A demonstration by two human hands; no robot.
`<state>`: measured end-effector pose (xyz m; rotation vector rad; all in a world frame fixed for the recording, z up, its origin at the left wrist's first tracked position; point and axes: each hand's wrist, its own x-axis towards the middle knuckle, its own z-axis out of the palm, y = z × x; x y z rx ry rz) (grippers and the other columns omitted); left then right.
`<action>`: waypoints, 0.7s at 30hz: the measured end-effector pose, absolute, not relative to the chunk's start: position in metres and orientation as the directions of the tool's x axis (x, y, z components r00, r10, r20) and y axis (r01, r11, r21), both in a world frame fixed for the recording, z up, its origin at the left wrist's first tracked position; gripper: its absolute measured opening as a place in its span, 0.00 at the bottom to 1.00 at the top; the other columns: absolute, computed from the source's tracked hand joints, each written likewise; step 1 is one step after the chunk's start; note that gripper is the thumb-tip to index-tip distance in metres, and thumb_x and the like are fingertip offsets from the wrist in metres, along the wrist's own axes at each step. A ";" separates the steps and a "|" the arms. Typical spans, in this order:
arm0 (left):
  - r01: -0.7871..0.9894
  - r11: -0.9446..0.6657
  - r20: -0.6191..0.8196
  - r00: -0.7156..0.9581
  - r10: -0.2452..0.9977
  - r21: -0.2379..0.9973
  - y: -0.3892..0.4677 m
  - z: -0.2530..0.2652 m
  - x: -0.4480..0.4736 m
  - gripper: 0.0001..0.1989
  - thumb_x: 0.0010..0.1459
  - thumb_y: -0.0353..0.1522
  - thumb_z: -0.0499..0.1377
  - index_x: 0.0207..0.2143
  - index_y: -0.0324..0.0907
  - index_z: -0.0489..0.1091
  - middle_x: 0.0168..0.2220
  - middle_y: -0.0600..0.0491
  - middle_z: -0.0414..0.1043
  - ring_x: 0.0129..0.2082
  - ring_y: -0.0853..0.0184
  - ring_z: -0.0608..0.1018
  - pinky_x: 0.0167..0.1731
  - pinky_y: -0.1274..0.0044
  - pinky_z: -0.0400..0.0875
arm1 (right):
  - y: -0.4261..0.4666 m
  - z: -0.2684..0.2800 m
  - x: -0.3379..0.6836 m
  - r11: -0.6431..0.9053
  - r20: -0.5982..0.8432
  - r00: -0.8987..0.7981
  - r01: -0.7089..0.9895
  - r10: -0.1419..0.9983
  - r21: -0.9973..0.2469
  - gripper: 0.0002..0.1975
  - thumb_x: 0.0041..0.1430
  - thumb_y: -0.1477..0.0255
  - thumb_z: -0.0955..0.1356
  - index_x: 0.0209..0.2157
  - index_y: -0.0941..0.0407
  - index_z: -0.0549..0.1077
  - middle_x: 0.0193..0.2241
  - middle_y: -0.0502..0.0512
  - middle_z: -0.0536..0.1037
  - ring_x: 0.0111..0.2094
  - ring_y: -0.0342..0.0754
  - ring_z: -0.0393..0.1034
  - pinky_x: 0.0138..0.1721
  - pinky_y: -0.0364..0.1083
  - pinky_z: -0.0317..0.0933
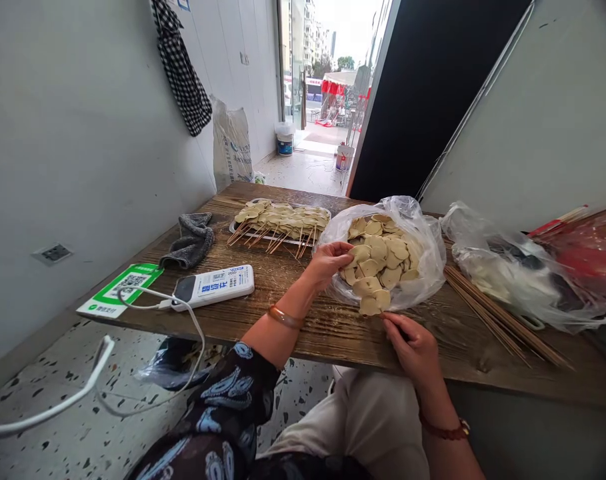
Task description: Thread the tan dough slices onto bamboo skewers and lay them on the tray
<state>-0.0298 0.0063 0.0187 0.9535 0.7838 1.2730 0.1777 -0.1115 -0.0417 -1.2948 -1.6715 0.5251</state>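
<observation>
My left hand (331,261) pinches a thin pale round slice (361,254) at the near left of an open clear plastic bag (429,270). Many similar pale slices (395,248) fill the bag. Lower down, the fingers of my right hand (413,348) are closed on the near end of a skewer. Several pale slices (370,303) are threaded on it, in front of the bag; they hide most of the stick. Left of the bag, a tray (234,227) bears rows of loaded skewers (283,219), their bare sticks pointing towards me.
Loose bamboo skewers (503,317) lie right of the bag, beside more plastic bags (527,280). On the wooden table's (283,320) left are a grey cloth (190,240), a white power bank (217,287) with a cable, and a green QR-code card (125,288).
</observation>
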 end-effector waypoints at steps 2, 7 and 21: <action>-0.386 -0.009 0.060 0.119 0.991 0.922 0.008 0.017 -0.029 0.15 0.36 0.29 0.68 0.30 0.35 0.74 0.26 0.54 0.72 0.23 0.76 0.69 0.24 0.83 0.59 | -0.111 -0.042 0.178 0.360 0.412 -0.018 0.522 0.911 -0.773 0.12 0.59 0.66 0.67 0.38 0.54 0.80 0.35 0.56 0.82 0.33 0.50 0.76 0.38 0.49 0.70; -0.249 -0.108 0.131 0.077 0.988 0.962 0.009 0.015 -0.028 0.11 0.39 0.28 0.65 0.30 0.35 0.74 0.24 0.56 0.71 0.23 0.76 0.67 0.25 0.83 0.59 | -0.111 -0.041 0.177 0.368 0.419 -0.021 0.522 0.908 -0.770 0.12 0.60 0.66 0.66 0.37 0.54 0.81 0.35 0.57 0.82 0.35 0.51 0.77 0.39 0.49 0.70; -0.014 -0.231 0.231 0.098 0.968 0.973 0.014 0.009 -0.030 0.09 0.45 0.30 0.63 0.32 0.37 0.75 0.25 0.55 0.71 0.25 0.74 0.67 0.26 0.82 0.61 | -0.112 -0.034 0.174 0.354 0.407 -0.021 0.534 0.913 -0.768 0.12 0.60 0.66 0.65 0.37 0.54 0.81 0.36 0.57 0.82 0.36 0.52 0.77 0.37 0.48 0.70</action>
